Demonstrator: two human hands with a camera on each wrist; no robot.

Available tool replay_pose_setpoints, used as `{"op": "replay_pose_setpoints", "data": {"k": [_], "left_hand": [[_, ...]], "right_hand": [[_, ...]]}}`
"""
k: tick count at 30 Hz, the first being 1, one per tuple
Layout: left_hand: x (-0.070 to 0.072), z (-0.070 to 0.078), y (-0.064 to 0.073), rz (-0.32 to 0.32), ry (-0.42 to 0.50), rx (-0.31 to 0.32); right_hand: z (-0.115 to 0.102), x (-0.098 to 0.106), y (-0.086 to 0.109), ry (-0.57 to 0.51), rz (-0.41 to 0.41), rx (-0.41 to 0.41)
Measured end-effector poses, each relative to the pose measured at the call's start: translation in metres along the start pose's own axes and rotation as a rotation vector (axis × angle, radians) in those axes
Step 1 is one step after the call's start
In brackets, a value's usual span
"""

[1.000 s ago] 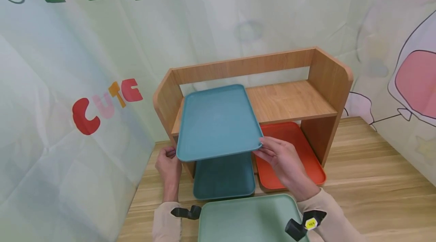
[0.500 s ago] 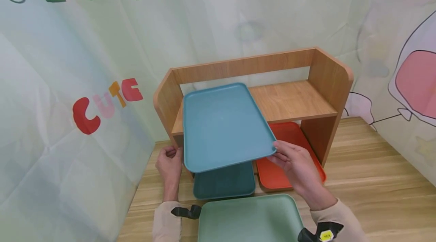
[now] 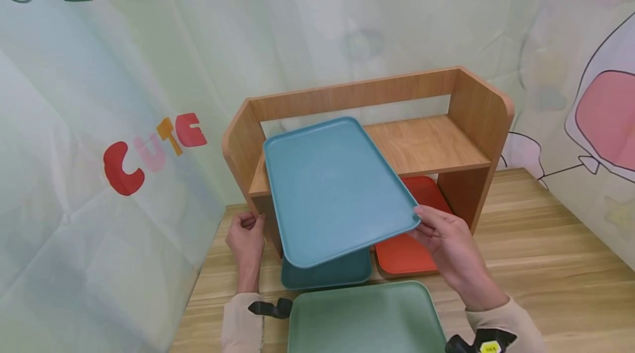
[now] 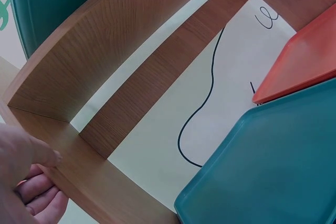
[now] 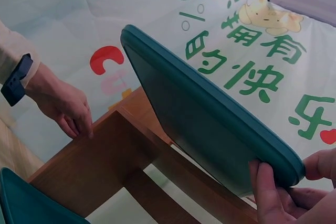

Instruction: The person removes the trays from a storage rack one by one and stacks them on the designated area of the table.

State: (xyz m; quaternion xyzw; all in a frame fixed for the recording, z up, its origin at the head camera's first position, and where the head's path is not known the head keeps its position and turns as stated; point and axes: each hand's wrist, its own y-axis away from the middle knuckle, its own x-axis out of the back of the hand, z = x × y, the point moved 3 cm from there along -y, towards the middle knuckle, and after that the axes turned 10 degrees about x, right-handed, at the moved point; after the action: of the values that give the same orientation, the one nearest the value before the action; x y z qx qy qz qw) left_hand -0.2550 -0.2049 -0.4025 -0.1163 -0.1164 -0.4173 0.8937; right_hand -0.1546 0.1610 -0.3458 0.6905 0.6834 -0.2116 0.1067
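a: head view. right hand [image 3: 446,242] pinched the near right corner of the light blue tray [image 3: 337,190], thumb on top, fingers beneath. the tray lay skewed, far end over the upper shelf of the wooden rack [image 3: 426,146], near end hanging out past its front. left hand [image 3: 245,240] gripped the rack's left side panel.

b: what sat under it?

a: a dark teal tray [image 3: 327,270] and an orange tray [image 3: 404,253] in the lower bay, a pale green tray [image 3: 364,317] nearest on the table [image 3: 545,265]. my read: one corner was a weak hold, so the tray needed keeping level, clear of the side panel.

b: left wrist view?

a: thumb and fingers [image 4: 37,192] were curled round the panel edge, a holding grip. dark teal tray [image 4: 268,166] and orange tray [image 4: 299,64] lay side by side, touching or nearly; could not tell which.

b: right wrist view?

a: fingers [image 5: 270,195] were clamped on the tray's rim, tray [image 5: 205,116] seen from below, raised above the rack. the other hand [image 5: 65,106] was on the panel. bracing there seemed wise.
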Motion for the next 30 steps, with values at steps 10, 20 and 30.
{"op": "replay_pose_setpoints", "data": {"k": [10,20,30], "left_hand": [[0.001,0.001,0.001,-0.006,-0.004,-0.011],[0.001,0.001,0.0,-0.013,-0.005,-0.002],[0.002,0.001,-0.001,-0.005,-0.014,-0.011]], "right_hand": [[-0.003,0.011,0.0,-0.013,-0.019,0.036],[-0.004,0.025,0.003,0.017,-0.009,0.039],[-0.005,0.038,0.006,-0.034,-0.009,0.101]]}}
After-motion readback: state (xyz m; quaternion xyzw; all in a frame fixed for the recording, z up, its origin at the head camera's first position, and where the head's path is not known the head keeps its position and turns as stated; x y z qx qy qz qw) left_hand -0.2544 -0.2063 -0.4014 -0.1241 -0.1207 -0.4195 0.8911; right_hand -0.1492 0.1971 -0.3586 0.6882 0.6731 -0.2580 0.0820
